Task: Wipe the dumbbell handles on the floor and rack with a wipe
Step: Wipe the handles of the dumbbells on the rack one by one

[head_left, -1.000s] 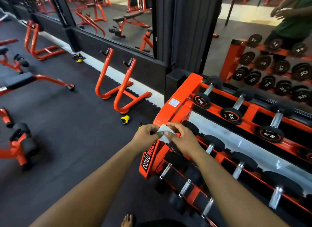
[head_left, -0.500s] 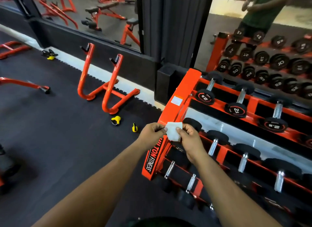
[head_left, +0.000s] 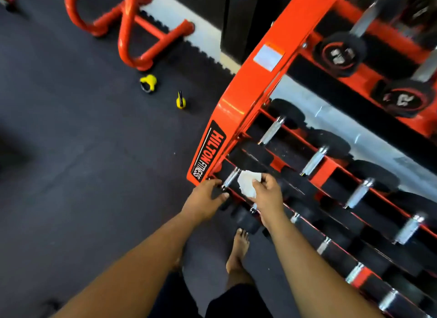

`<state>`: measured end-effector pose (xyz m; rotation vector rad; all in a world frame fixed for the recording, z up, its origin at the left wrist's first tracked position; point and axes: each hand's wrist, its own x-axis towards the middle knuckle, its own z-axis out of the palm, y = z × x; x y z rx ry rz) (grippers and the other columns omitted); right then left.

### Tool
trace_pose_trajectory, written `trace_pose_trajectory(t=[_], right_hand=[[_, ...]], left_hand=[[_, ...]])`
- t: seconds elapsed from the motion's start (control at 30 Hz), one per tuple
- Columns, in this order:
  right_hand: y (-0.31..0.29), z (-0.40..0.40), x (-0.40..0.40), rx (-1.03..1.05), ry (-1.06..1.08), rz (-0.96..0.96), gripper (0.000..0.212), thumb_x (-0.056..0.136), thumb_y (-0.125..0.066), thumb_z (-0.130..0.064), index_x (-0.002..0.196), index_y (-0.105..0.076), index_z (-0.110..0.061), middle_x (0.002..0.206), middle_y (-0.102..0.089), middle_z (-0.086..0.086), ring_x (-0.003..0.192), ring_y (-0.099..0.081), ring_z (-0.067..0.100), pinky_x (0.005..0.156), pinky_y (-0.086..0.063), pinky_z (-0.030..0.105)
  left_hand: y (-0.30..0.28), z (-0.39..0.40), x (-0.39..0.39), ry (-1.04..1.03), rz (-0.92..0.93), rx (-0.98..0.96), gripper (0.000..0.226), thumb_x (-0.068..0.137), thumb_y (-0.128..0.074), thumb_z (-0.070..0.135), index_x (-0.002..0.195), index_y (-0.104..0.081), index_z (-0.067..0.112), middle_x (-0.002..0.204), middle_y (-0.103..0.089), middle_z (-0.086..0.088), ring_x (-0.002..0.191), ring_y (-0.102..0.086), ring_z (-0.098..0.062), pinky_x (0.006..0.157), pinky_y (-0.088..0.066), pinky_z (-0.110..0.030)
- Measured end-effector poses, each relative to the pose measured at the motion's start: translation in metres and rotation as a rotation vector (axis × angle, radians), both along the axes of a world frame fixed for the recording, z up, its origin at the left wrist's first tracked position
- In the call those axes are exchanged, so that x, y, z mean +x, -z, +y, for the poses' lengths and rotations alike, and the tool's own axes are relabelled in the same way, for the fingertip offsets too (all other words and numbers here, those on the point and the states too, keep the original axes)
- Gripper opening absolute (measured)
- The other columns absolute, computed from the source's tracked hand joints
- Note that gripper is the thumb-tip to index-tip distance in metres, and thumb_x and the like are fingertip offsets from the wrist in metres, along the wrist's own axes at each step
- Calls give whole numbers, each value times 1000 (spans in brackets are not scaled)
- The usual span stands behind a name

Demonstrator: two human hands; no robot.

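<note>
Right hand (head_left: 267,194) pinches wipe (head_left: 248,185); left hand (head_left: 205,199) apparently touching dumbbell (head_left: 230,181).

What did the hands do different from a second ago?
Both hands came down to the low end of the rack. The left hand let go of the wipe and now touches the end dumbbell's black head; the right hand alone pinches the wipe, beside the dumbbell's handle. The dumbbells stayed on the rack, and the yellow items stayed on the floor.
</note>
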<state>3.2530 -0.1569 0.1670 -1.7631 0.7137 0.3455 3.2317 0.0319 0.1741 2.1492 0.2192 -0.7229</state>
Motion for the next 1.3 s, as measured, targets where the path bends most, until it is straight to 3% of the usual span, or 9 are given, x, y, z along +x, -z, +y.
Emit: trace_pose_trajectory(t=[0.1,0.23,0.33,0.4,0.67,0.87,1.07,1.17,1.3], right_hand=[[64,-6,1,-61,-68,57,18,94,-56,-9,106,-63,-20,103,-71,2,98,-68,23,93,-55,47],[160,-13,-1,-98,-186,80,31,92,-53,-7,118,-66,-19,115,-70,-1,108,-65,18,97,-53,39],[225,-14,3,-160,-298,74,35,96,-52,-4,124,-68,-16,120,-69,-2,111,-62,14,88,-44,7],[252,-15,8,-212,-378,19,36,96,-52,-4,125,-69,-15,122,-70,-2,112,-63,13,86,-40,1],[370,-16,40,-481,-927,-235,37,95,-55,-6,127,-68,-19,127,-69,6,115,-64,28,97,-53,40],[429,-4,88,-763,-1360,-497,48,86,-57,6,132,-63,-8,140,-59,16,135,-52,34,114,-40,51],[453,-11,87,-929,-1731,-307,61,90,-50,0,150,-43,-12,158,-40,9,152,-25,26,125,-3,49],[453,-27,82,-945,-1803,-419,69,87,-57,0,152,-41,-14,160,-38,6,152,-24,25,125,-10,52],[448,-40,94,-1080,-1693,-389,74,87,-58,-3,156,-33,-13,163,-30,8,154,-18,27,124,-7,50]], left_hand=[[68,-10,-10,12,77,51,63,95,-66,45,149,-45,22,151,-45,-3,140,-41,-24,116,-34,-36],[158,-19,-19,13,130,75,77,95,-65,47,157,-30,17,163,-29,-4,150,-25,-23,120,-23,-32],[226,-23,-22,4,165,90,85,95,-66,45,160,-21,14,167,-19,-7,154,-15,-23,122,-17,-30],[255,-24,-20,-4,176,83,90,94,-67,45,161,-18,13,168,-14,-8,155,-11,-24,123,-15,-32],[365,-35,-8,-84,149,139,110,85,-75,49,161,-7,7,169,-2,-14,157,2,-29,127,-7,-40],[412,-45,10,-89,219,117,131,80,-78,56,158,12,1,168,12,-17,155,15,-31,125,3,-41],[427,-54,16,-107,226,160,143,72,-84,55,157,16,-1,167,13,-19,155,17,-32,125,8,-44],[431,-53,23,-96,265,185,148,67,-87,55,156,17,-1,167,11,-20,155,15,-33,126,8,-45],[432,-50,30,-88,320,174,152,62,-91,53,156,17,1,167,11,-20,155,16,-34,125,9,-46]])
